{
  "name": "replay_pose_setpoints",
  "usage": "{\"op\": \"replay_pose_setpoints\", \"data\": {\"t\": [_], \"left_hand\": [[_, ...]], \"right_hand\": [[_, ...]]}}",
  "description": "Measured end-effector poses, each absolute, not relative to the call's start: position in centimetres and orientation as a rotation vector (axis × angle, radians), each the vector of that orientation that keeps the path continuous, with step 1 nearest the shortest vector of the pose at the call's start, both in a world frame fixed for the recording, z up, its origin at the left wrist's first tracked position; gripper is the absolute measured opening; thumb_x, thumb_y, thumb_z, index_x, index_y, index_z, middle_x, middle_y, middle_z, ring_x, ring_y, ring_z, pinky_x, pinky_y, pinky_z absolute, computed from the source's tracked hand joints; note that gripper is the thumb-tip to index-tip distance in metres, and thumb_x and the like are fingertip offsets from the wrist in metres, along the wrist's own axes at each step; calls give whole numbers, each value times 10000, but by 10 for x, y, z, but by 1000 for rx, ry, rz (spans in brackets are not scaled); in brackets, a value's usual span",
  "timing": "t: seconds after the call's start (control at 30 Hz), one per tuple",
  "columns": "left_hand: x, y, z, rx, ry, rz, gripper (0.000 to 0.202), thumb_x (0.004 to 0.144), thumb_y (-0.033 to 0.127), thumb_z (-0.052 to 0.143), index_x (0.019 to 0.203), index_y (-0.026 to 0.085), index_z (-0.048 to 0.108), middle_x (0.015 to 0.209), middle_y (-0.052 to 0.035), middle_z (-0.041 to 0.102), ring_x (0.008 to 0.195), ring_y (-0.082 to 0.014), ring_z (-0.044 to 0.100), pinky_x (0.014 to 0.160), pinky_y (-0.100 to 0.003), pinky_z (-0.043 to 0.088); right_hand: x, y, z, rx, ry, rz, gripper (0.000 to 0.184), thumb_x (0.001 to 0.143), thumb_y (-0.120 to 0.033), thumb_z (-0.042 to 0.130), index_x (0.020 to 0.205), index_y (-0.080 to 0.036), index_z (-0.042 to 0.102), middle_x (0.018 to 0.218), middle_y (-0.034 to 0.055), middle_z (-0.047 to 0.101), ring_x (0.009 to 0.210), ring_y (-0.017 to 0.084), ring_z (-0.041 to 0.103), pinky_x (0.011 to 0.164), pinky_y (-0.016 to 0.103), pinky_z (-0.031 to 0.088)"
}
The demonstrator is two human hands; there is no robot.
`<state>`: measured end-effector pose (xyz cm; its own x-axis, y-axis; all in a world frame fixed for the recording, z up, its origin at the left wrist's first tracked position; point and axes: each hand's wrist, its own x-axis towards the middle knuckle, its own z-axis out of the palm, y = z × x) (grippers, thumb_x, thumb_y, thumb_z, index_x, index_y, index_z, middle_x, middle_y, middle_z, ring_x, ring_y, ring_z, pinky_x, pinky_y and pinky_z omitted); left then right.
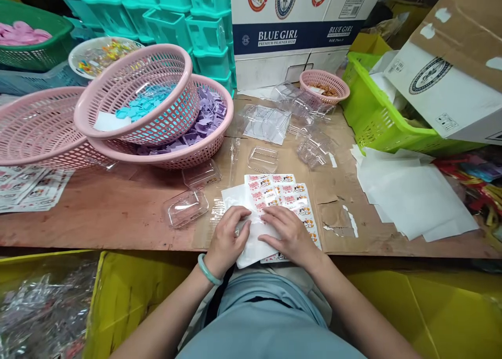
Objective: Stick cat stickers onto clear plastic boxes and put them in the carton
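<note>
Sheets of stickers [292, 194], printed with cartoon cats and red writing, lie overlapping at the table's front edge. A blank white sheet [253, 249] covers part of them. My left hand [227, 239] rests on the white sheet's left side, its fingers bent and its thumb apart from the forefinger. My right hand [290, 233] lies over the sticker sheets, fingers stretched toward the left hand and thumb spread. The fingertips of both hands come close together over the white sheet; anything small between them cannot be made out. Clear plastic shells [186, 208] lie to the left.
Pink baskets [157, 158] with blue and purple pieces stand at the left. More clear shells [314, 147] and a small pink basket [324, 77] lie further back. White sheets [408, 192] are at the right, below a green crate [376, 108]. A beer carton [290, 40] stands behind.
</note>
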<state>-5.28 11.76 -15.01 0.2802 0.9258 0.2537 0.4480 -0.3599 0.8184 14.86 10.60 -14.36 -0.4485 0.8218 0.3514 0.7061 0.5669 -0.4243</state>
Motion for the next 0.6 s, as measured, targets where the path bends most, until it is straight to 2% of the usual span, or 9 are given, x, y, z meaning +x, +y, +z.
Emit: {"op": "replay_pose_setpoints", "data": {"t": [0.13, 0.23, 0.3, 0.4, 0.47, 0.53, 0.6], "left_hand": [[-54, 113, -160, 2024, 1192, 956, 116, 883, 158, 518, 991, 183, 552, 1072, -97, 590, 1051, -199, 562, 906, -363, 483], [-55, 112, -164, 2029, 1195, 946, 125, 878, 179, 530, 997, 189, 567, 1094, -108, 589, 1058, -216, 562, 918, -389, 480], [-56, 112, -165, 2039, 1180, 926, 150, 868, 202, 549, 1012, 198, 591, 1108, -115, 598, 1061, -232, 559, 932, -416, 472], [-58, 112, -166, 2048, 1142, 871, 167, 858, 223, 564, 1010, 214, 632, 1133, -123, 608, 1076, -254, 545, 950, -451, 454], [-57, 111, -161, 1999, 1133, 862, 167, 853, 237, 574, 998, 225, 656, 1140, -122, 613, 1083, -262, 540, 957, -465, 442], [-52, 111, -150, 1873, 1132, 892, 176, 842, 269, 601, 997, 234, 677, 1137, -117, 622, 1092, -266, 541, 974, -469, 426], [-41, 113, -133, 1644, 1073, 928, 211, 844, 318, 612, 1020, 237, 694, 1173, -110, 621, 1136, -263, 537, 1016, -453, 397]], "right_hand": [[141, 103, -152, -1247, -2315, 146, 183, 882, -230, 597, 1045, -176, 661, 1057, 112, 712, 1025, 249, 645, 886, 408, 550], [137, 104, -152, -1256, -2221, 192, 151, 887, -179, 562, 976, -181, 685, 979, 91, 733, 952, 229, 676, 853, 385, 557], [137, 107, -152, -1359, -1980, 349, 142, 889, -204, 557, 922, -190, 695, 927, 74, 736, 888, 209, 688, 822, 364, 559], [149, 118, -151, -1521, -1310, 625, 166, 870, -324, 595, 857, -187, 690, 832, 50, 727, 759, 187, 690, 723, 338, 568], [162, 128, -147, -1492, -885, 647, 214, 852, -383, 613, 840, -178, 673, 783, 42, 724, 697, 179, 689, 691, 346, 574], [173, 134, -138, -1420, -748, 494, 212, 856, -380, 612, 865, -175, 663, 853, 59, 735, 756, 189, 700, 759, 388, 576], [176, 132, -126, -1398, -993, 263, 148, 860, -318, 620, 912, -189, 672, 993, 77, 733, 905, 211, 696, 878, 430, 544]]}}
